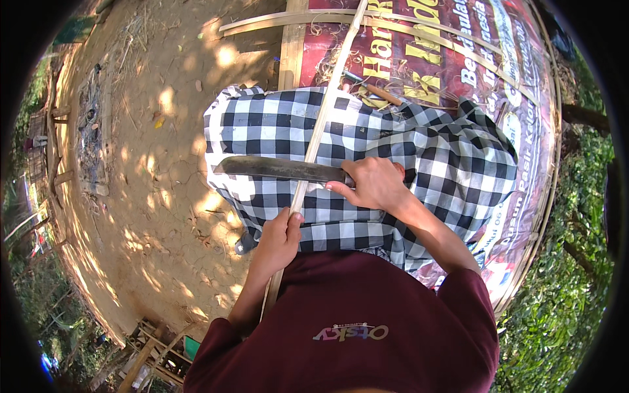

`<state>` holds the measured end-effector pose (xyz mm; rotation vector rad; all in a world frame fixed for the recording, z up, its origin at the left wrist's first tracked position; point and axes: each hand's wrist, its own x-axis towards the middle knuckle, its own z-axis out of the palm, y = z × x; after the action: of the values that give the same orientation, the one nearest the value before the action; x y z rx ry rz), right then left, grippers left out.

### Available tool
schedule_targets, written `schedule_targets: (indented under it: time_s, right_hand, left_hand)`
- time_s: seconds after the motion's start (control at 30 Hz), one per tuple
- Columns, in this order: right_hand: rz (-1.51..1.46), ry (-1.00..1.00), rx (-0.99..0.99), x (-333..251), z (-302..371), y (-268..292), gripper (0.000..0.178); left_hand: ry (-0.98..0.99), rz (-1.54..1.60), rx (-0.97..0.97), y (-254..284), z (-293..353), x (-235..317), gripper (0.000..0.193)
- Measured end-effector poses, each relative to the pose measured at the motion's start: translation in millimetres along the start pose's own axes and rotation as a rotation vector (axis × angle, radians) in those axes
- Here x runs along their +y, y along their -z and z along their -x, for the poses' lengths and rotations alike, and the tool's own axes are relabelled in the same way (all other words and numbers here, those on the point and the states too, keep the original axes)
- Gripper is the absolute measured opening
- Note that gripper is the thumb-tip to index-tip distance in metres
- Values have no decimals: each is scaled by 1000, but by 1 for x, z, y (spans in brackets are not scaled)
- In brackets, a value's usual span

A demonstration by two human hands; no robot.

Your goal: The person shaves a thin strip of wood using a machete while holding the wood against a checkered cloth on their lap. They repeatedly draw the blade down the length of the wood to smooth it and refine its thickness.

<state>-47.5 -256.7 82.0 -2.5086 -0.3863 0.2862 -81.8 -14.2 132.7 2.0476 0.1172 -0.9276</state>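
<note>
Beneath you, a platform covered by a printed red banner [458, 59] with yellow and white lettering carries the work; its rim is bound by curved bamboo strips [544, 216]. Directly on the banner lie thin bamboo slats [419, 29] crossing its upper part, loose dry shavings [327, 69] near its left edge, and a short wooden-handled tool [383, 95] just above the checked cloth [419, 150], which drapes over the banner's middle. To your left, bare packed earth [164, 164] in dappled sun carries scattered dry leaves and a long frame of debris [92, 131].
</note>
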Motion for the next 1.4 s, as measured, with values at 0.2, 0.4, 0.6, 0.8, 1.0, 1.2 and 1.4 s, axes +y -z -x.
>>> schedule_targets:
  time_s: [0.2, 0.4, 0.6, 0.8, 1.0, 1.2, 1.4]
  right_hand:
    - [175, 109, 182, 15, -17, -2, 59]
    - [256, -113, 325, 50, -35, -7, 59]
    - [284, -417, 275, 89, -43, 40, 63]
    - [173, -94, 50, 14, -9, 11, 54]
    - [93, -30, -24, -7, -3, -22, 52]
    - [4, -106, 26, -3, 7, -17, 52]
    - [-21, -34, 109, -5, 10, -11, 53]
  left_hand:
    - [-95, -87, 83, 4, 1, -7, 27]
    - [-116, -86, 83, 9, 7, -7, 26]
    - [-41, 23, -17, 5, 13, -17, 25]
    - [61, 636, -257, -3, -31, -18, 24]
    - [76, 1020, -389, -20, -79, -48, 23]
    - [63, 1094, -450, -26, -96, -37, 21]
    - [-18, 558, -176, -29, -70, 0, 31]
